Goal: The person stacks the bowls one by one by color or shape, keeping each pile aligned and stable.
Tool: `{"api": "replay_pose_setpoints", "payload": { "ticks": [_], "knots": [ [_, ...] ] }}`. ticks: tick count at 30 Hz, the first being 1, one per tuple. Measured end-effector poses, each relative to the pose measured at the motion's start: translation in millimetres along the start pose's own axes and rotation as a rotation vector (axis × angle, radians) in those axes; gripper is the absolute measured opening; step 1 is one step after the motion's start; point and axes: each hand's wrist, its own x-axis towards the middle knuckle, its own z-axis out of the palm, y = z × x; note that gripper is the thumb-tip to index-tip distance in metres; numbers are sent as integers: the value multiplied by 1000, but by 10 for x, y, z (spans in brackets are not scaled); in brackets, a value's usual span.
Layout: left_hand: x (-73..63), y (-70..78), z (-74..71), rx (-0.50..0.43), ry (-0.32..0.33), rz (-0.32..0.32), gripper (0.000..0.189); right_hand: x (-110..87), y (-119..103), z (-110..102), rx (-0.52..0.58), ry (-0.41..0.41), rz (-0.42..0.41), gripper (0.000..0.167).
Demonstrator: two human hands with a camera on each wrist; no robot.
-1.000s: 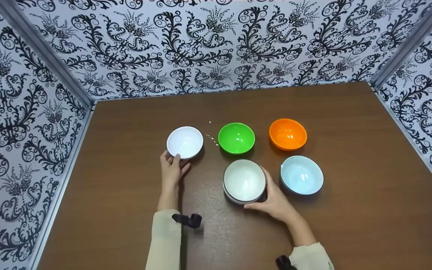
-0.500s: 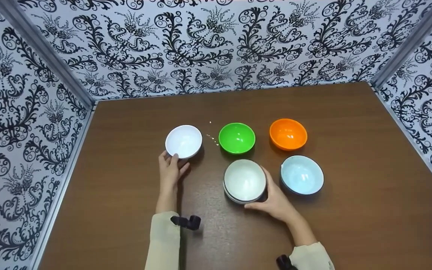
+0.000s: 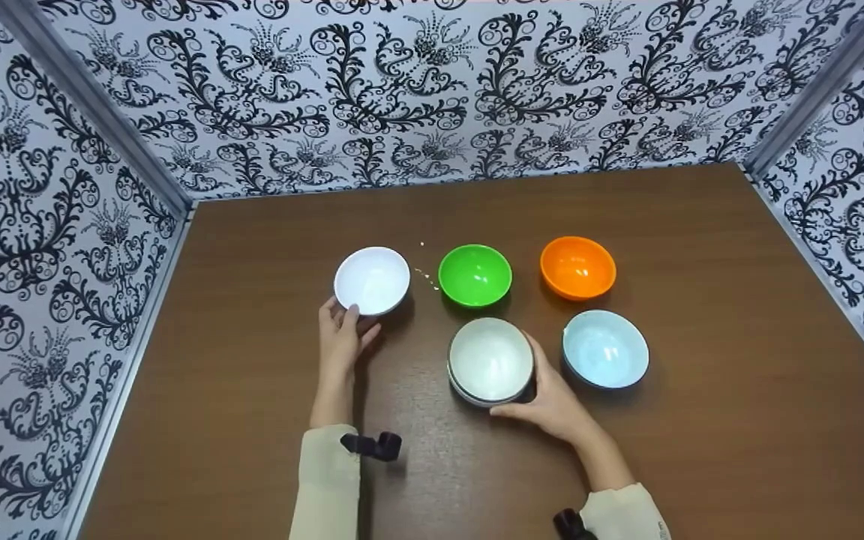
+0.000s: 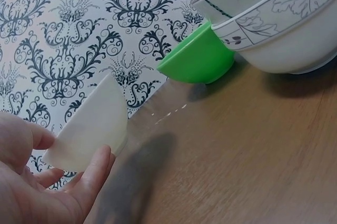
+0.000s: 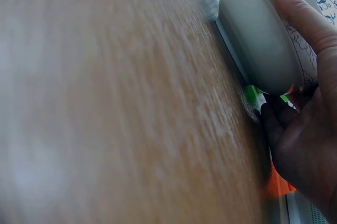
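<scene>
My left hand (image 3: 340, 341) grips a small white bowl (image 3: 373, 279) at its near side. In the left wrist view, the thumb and fingers hold the white bowl (image 4: 92, 126), and a shadow falls on the table beside it. My right hand (image 3: 548, 397) curls round the near right side of stacked whitish bowls (image 3: 490, 360), its thumb in front. The right wrist view shows the thumb on the patterned band of a bowl (image 5: 258, 34). A floral pattern and a second rim show on the stack (image 4: 284, 29) in the left wrist view.
Behind the stack stands a green bowl (image 3: 475, 276), with an orange bowl (image 3: 577, 268) to its right. A light blue bowl (image 3: 605, 349) stands right of my right hand. Small white specks (image 3: 427, 279) lie on the brown table (image 3: 252, 300). Patterned walls (image 3: 432, 97) enclose the back and sides.
The white bowl in my left hand shifts slightly left, then a little right and away from me. My right hand and the stacked bowls stay in place.
</scene>
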Motion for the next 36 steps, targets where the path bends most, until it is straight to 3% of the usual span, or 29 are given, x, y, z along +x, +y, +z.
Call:
{"api": "replay_pose_setpoints", "payload": {
  "ticks": [11, 18, 36],
  "knots": [
    [-55, 38, 18, 0, -13, 39, 51, 1, 5, -8, -13, 1, -4, 127],
    [-131, 76, 25, 6, -63, 30, 52, -7, 3, -6, -29, 0, 1, 128],
    [-259, 105, 57, 40, -147, 88, 50, 0, 8, 9, 12, 9, -51, 127]
  ]
}}
